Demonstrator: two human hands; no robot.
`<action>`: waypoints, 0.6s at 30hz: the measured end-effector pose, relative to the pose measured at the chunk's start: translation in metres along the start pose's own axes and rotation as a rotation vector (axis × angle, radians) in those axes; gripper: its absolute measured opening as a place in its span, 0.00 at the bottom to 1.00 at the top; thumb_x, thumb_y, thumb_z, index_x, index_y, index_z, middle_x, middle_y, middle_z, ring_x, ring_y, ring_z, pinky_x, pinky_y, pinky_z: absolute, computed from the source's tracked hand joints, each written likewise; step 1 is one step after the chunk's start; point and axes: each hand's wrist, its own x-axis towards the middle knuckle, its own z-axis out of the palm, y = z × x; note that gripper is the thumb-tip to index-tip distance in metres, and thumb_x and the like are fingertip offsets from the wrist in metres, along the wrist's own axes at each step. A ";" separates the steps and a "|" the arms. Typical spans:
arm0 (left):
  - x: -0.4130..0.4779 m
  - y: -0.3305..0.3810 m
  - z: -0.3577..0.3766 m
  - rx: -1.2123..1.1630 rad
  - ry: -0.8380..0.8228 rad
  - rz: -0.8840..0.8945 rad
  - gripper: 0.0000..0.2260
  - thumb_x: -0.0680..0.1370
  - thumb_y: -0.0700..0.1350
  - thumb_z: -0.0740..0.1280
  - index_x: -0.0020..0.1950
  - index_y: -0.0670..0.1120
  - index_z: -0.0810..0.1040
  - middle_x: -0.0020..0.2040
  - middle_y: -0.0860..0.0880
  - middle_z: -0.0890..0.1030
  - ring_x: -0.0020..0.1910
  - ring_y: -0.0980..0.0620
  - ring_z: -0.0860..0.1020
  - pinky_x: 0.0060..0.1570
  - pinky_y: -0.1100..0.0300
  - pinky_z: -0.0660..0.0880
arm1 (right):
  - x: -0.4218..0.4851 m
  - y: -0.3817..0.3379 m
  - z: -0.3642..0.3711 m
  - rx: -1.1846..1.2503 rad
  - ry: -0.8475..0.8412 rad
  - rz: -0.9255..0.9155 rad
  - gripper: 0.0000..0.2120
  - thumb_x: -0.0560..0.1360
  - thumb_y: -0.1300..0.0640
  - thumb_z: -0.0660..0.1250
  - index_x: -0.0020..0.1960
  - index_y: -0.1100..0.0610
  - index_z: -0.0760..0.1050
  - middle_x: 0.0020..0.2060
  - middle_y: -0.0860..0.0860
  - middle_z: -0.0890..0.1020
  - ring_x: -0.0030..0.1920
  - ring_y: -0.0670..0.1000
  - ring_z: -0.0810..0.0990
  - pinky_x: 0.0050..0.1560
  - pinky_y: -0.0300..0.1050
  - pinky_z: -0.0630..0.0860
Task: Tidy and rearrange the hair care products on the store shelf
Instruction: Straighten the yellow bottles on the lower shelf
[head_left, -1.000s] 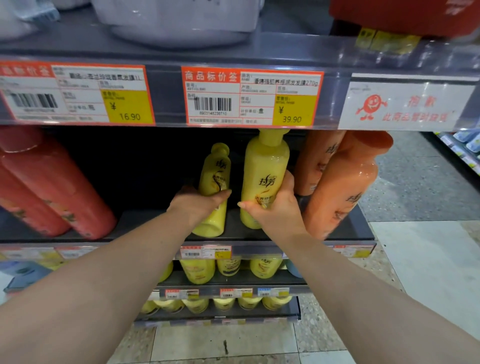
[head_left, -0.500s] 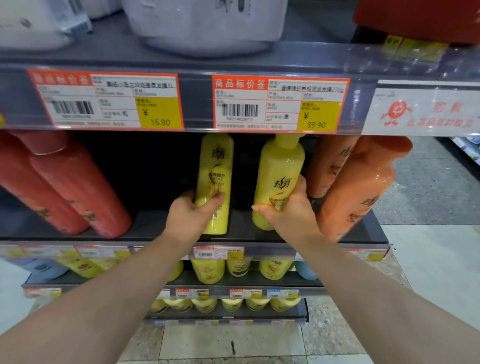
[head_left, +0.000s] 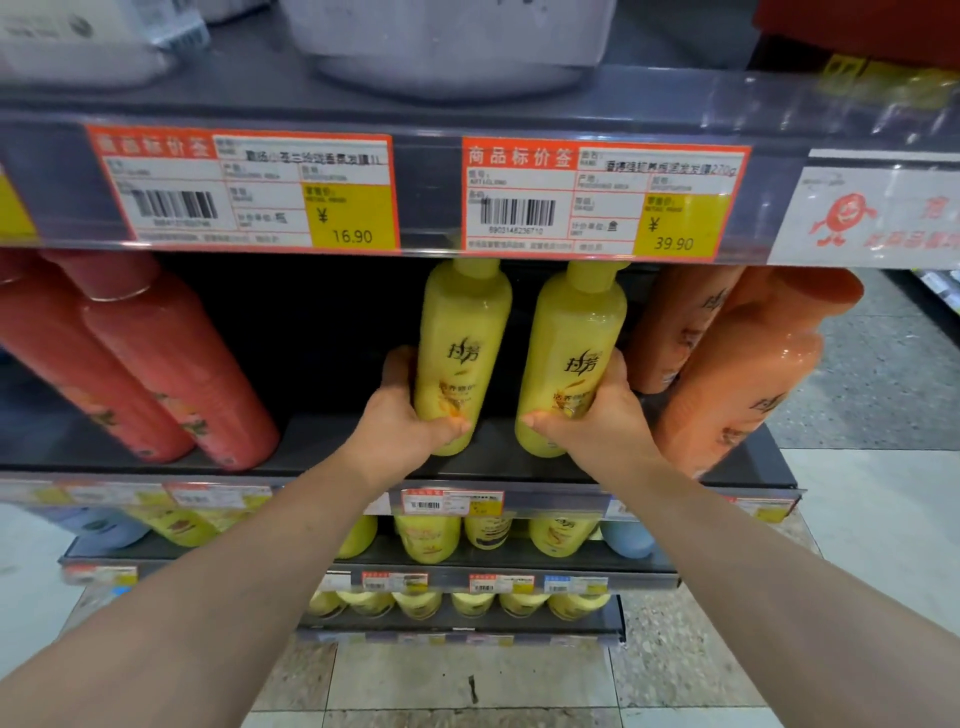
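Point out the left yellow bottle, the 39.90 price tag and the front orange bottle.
left yellow bottle (head_left: 462, 317): head view, on its plain body above the logo.
39.90 price tag (head_left: 602, 197): head view, on the white middle of the tag.
front orange bottle (head_left: 758, 374): head view, on its body below the shoulder.

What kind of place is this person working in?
Most likely a supermarket or drugstore aisle: barcoded price tags run along the shelf edge, and matching yellow bottles and orange bottles sit in rows.
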 end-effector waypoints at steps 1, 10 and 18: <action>0.000 0.000 -0.002 0.027 -0.013 -0.009 0.27 0.68 0.37 0.74 0.57 0.52 0.62 0.47 0.53 0.78 0.49 0.52 0.78 0.51 0.57 0.74 | 0.000 0.000 -0.001 -0.007 -0.012 0.005 0.38 0.62 0.57 0.78 0.65 0.49 0.61 0.58 0.52 0.76 0.58 0.53 0.76 0.62 0.55 0.73; -0.001 -0.004 -0.013 0.078 0.013 -0.066 0.26 0.67 0.36 0.75 0.56 0.49 0.64 0.46 0.51 0.78 0.49 0.51 0.77 0.49 0.58 0.73 | -0.008 -0.010 0.017 -0.003 -0.102 -0.059 0.37 0.63 0.59 0.77 0.66 0.51 0.62 0.56 0.51 0.76 0.55 0.50 0.76 0.58 0.46 0.72; -0.002 -0.002 -0.017 0.131 0.005 -0.110 0.31 0.66 0.38 0.76 0.63 0.46 0.65 0.53 0.47 0.78 0.53 0.48 0.77 0.54 0.54 0.74 | -0.008 -0.013 0.021 0.012 -0.122 -0.081 0.37 0.64 0.62 0.76 0.66 0.52 0.61 0.57 0.52 0.75 0.54 0.47 0.75 0.54 0.40 0.69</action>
